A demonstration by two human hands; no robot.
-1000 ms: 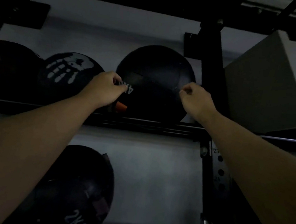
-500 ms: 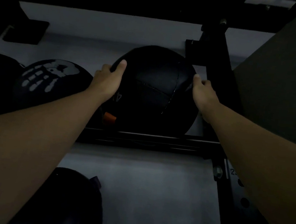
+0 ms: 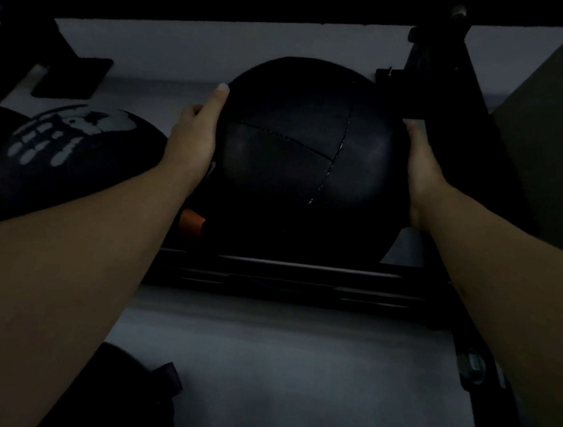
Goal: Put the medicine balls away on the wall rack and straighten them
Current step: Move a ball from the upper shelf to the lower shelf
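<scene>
A black stitched medicine ball point(image 3: 299, 160) rests on the black rail of the wall rack point(image 3: 301, 277), right in front of me. My left hand point(image 3: 194, 139) presses flat against its left side, fingers reaching up over the top edge. On the ball's right side lies my right hand point(image 3: 418, 168), its fingertips hidden behind the ball. Both hands grip the ball between them. To its left sits a second black ball point(image 3: 72, 158) with a white handprint, on the same rail.
A black rack upright point(image 3: 455, 102) stands just right of the held ball, with a large pale box point(image 3: 555, 136) beyond it. An orange tag point(image 3: 191, 222) shows low between the two balls. Another dark ball point(image 3: 131, 402) sits on the lower level at the bottom left.
Both hands slid from the front of the ball out to its sides and now clasp it. The printed weight label has turned out of sight. The view has moved closer and tilted up.
</scene>
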